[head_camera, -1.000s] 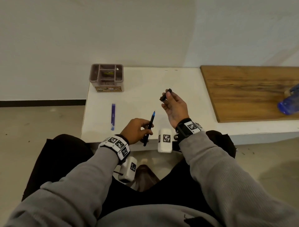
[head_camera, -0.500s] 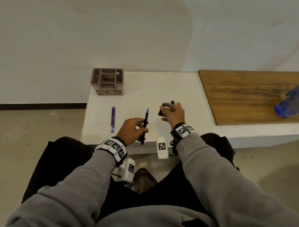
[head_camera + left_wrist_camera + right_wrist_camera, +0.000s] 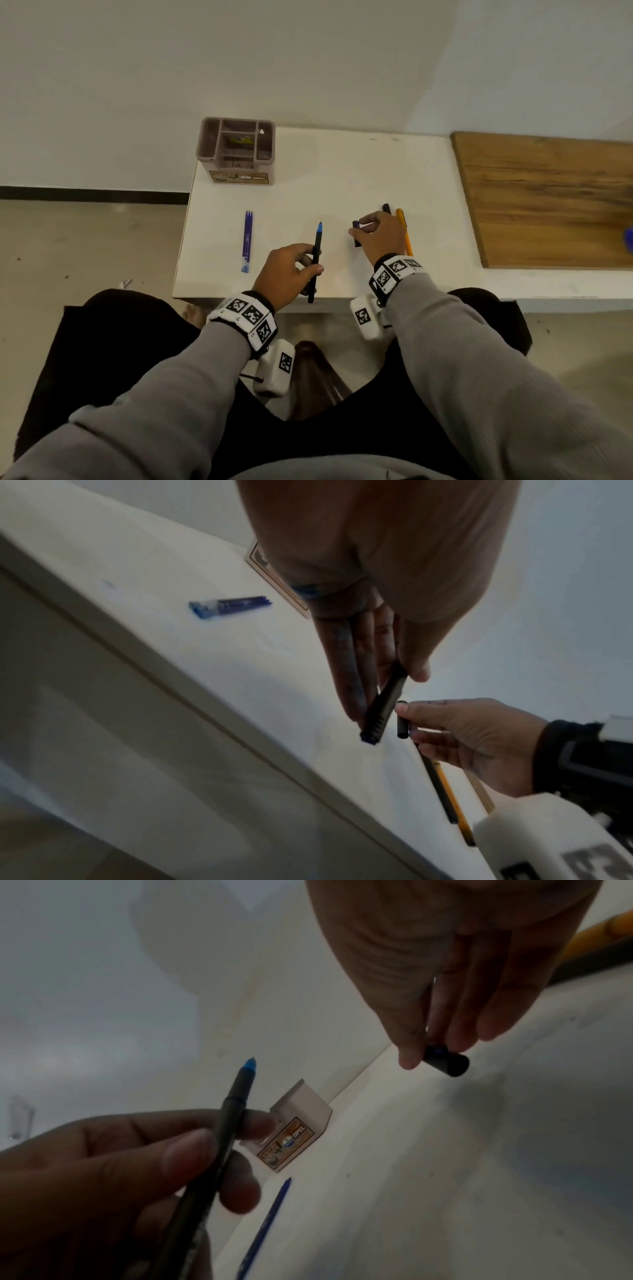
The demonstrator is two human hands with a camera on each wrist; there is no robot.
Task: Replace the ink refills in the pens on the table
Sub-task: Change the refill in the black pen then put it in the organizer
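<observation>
My left hand (image 3: 291, 270) grips a black pen (image 3: 315, 260) with a blue tip, upright over the white table's near edge (image 3: 260, 294); the same pen (image 3: 219, 1139) shows in the right wrist view. My right hand (image 3: 376, 236) pinches a short black pen cap (image 3: 356, 233) low over the table, thumb and fingers around the cap (image 3: 445, 1061). Under that hand lie a black pen (image 3: 386, 207) and an orange pen (image 3: 404, 233). Blue ink refills (image 3: 247, 240) lie side by side at the table's left.
A brown desk organiser (image 3: 237, 149) stands at the table's far left corner. A wooden board (image 3: 548, 198) covers the bench to the right, with a blue bottle (image 3: 628, 238) at the frame edge. Floor lies to the left.
My right hand came down from mid-air to just above the table with the cap, beside the black and orange pens. My left hand kept the pen and tilted it more upright.
</observation>
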